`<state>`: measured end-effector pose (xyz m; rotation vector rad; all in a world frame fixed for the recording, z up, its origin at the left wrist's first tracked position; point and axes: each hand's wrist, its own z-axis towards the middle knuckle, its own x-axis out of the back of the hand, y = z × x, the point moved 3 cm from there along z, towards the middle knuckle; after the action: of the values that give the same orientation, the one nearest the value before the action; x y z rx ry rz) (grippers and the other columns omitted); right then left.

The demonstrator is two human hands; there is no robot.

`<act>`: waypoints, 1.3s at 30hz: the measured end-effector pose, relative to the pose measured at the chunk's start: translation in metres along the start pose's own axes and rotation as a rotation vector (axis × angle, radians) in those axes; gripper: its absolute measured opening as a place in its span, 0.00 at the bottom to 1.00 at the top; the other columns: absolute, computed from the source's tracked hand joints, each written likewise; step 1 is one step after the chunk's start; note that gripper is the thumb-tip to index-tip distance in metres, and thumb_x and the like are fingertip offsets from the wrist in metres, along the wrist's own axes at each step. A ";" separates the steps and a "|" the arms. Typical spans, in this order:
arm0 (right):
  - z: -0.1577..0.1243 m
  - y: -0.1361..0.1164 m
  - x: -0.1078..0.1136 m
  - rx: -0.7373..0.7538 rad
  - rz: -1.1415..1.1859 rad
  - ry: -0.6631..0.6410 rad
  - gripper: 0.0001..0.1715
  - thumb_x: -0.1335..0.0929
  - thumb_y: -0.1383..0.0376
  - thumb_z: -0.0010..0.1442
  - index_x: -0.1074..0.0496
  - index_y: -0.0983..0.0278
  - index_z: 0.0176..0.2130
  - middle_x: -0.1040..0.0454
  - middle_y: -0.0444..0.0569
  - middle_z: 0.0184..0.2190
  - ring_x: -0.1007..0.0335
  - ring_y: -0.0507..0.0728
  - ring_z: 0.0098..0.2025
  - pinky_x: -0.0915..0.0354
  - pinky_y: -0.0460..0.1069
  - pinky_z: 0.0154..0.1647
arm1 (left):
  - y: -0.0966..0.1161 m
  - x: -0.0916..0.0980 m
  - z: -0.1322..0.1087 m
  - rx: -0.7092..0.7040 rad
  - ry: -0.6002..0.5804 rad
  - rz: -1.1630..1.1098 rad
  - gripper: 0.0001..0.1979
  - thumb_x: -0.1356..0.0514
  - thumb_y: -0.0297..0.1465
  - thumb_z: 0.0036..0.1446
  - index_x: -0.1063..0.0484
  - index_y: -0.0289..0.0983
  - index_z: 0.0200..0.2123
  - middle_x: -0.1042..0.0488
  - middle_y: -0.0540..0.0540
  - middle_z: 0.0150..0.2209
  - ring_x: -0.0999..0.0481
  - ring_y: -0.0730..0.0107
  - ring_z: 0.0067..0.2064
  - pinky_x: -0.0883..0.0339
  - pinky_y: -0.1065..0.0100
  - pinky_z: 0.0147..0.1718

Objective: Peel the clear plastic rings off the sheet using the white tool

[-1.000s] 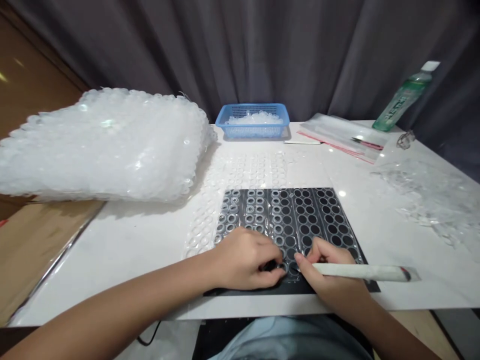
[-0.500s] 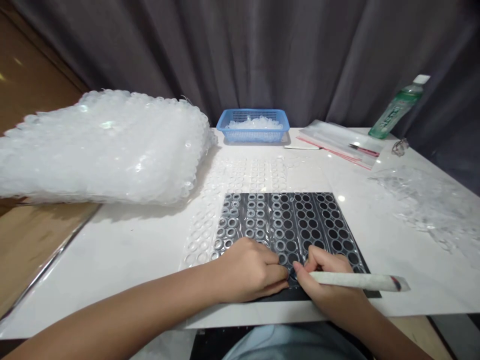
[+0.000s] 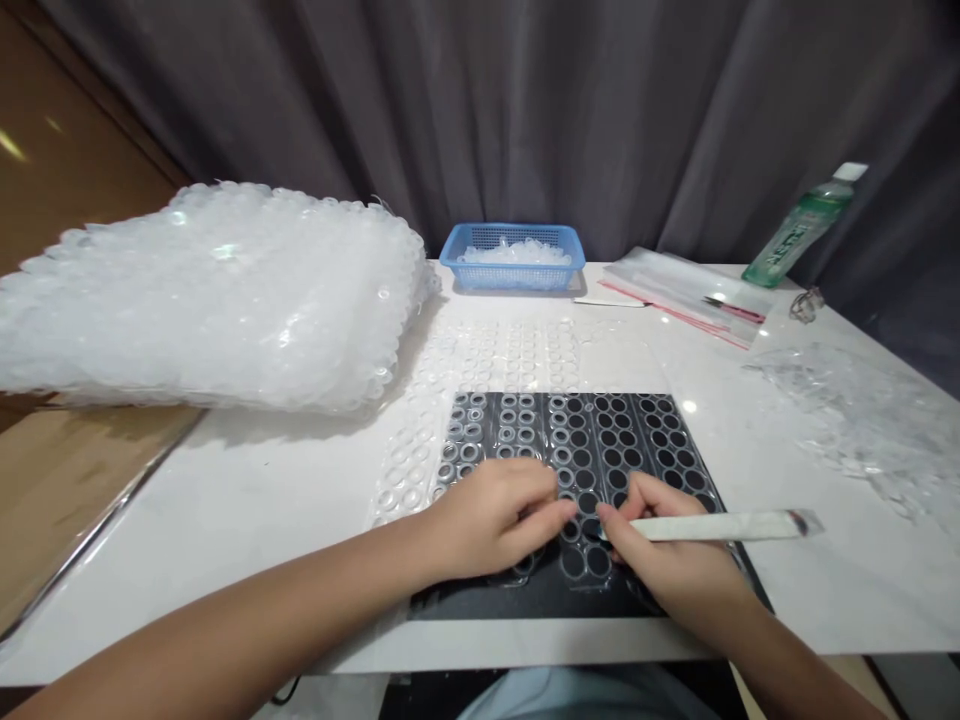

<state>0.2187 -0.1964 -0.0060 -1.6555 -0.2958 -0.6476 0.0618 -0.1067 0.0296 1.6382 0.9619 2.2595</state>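
In the head view, a clear plastic sheet of ring shapes [image 3: 616,457] lies over a black mat [image 3: 480,603]. White-edged rings fill its left columns, while dark circles show through those on the right. My right hand [image 3: 671,540] grips a slim white-handled tool [image 3: 724,526] like a pen, its dark tip down at the sheet's near part. Just left of that tip is my left hand [image 3: 499,515], over the sheet with thumb stretched out and apart from the curled fingers. Nothing shows in it, though its fingertips are partly hidden.
A big bundle of clear ring sheets [image 3: 217,300] stands at left. Behind are a blue basket [image 3: 512,276] of clear pieces, zip bags [image 3: 675,285] with a red-handled tool on them, and a green bottle [image 3: 802,228]. Clear scraps [image 3: 862,420] lie right.
Both hands have shifted slightly away from me along the sheet. My left thumb has come away from the near row, so rings near the sheet's front edge now show.
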 end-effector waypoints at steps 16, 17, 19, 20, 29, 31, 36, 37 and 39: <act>0.001 -0.009 -0.005 -0.024 -0.264 -0.012 0.15 0.36 0.61 0.51 0.45 0.63 0.19 0.41 0.40 0.15 0.44 0.51 0.22 0.50 0.44 0.22 | 0.003 -0.018 -0.001 -0.092 -0.138 0.285 0.12 0.55 0.32 0.63 0.36 0.36 0.32 0.32 0.50 0.27 0.34 0.74 0.26 0.43 0.72 0.21; 0.002 -0.009 -0.005 -0.027 -0.266 -0.018 0.15 0.36 0.61 0.51 0.45 0.63 0.19 0.41 0.40 0.16 0.44 0.51 0.22 0.49 0.45 0.23 | 0.001 -0.015 0.000 -0.034 -0.126 0.175 0.12 0.56 0.33 0.63 0.37 0.36 0.32 0.33 0.50 0.27 0.34 0.75 0.26 0.42 0.73 0.22; 0.003 -0.009 -0.005 -0.037 -0.235 -0.034 0.15 0.36 0.61 0.51 0.45 0.62 0.20 0.39 0.41 0.17 0.43 0.51 0.23 0.49 0.45 0.23 | -0.007 -0.006 0.004 0.122 -0.047 -0.051 0.15 0.58 0.34 0.64 0.40 0.36 0.29 0.36 0.52 0.24 0.36 0.77 0.24 0.42 0.74 0.22; 0.003 -0.008 -0.004 -0.049 -0.198 -0.043 0.15 0.36 0.61 0.52 0.45 0.62 0.20 0.39 0.41 0.17 0.43 0.51 0.23 0.49 0.45 0.23 | -0.011 -0.003 0.005 0.194 0.005 -0.126 0.16 0.59 0.35 0.64 0.43 0.36 0.25 0.38 0.53 0.22 0.38 0.78 0.23 0.43 0.75 0.21; 0.014 0.001 -0.008 -0.106 -0.001 -0.012 0.17 0.36 0.56 0.54 0.44 0.62 0.21 0.35 0.41 0.17 0.41 0.50 0.21 0.48 0.45 0.22 | -0.007 -0.012 0.005 0.143 -0.062 0.039 0.05 0.51 0.31 0.60 0.39 0.36 0.33 0.35 0.51 0.27 0.35 0.75 0.27 0.42 0.73 0.25; 0.015 0.000 -0.009 -0.113 -0.025 -0.017 0.17 0.36 0.57 0.54 0.44 0.62 0.21 0.35 0.41 0.17 0.41 0.51 0.21 0.48 0.45 0.22 | -0.005 -0.015 0.003 0.093 -0.128 0.128 0.08 0.52 0.33 0.61 0.37 0.36 0.36 0.34 0.49 0.29 0.32 0.73 0.30 0.40 0.73 0.27; 0.015 -0.005 -0.008 -0.115 -0.085 -0.017 0.17 0.36 0.57 0.54 0.45 0.62 0.21 0.37 0.41 0.16 0.42 0.52 0.23 0.49 0.45 0.23 | -0.004 -0.021 0.003 0.059 -0.183 0.294 0.10 0.52 0.33 0.61 0.34 0.35 0.36 0.33 0.48 0.30 0.31 0.73 0.28 0.39 0.73 0.25; 0.015 -0.006 -0.008 -0.111 -0.099 -0.015 0.17 0.36 0.57 0.54 0.45 0.62 0.21 0.38 0.41 0.16 0.42 0.52 0.23 0.49 0.45 0.23 | -0.003 -0.021 0.003 0.054 -0.191 0.314 0.10 0.52 0.32 0.61 0.34 0.35 0.35 0.33 0.48 0.29 0.31 0.73 0.28 0.39 0.73 0.25; 0.015 -0.007 -0.007 -0.108 -0.115 -0.016 0.17 0.37 0.58 0.53 0.46 0.62 0.21 0.39 0.40 0.15 0.43 0.51 0.23 0.50 0.45 0.23 | -0.002 -0.022 0.004 0.050 -0.212 0.340 0.11 0.53 0.32 0.61 0.34 0.34 0.34 0.33 0.48 0.29 0.32 0.73 0.27 0.40 0.72 0.24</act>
<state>0.2129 -0.1792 -0.0055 -1.7567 -0.3756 -0.7479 0.0730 -0.1146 0.0120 2.1532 0.7413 2.2096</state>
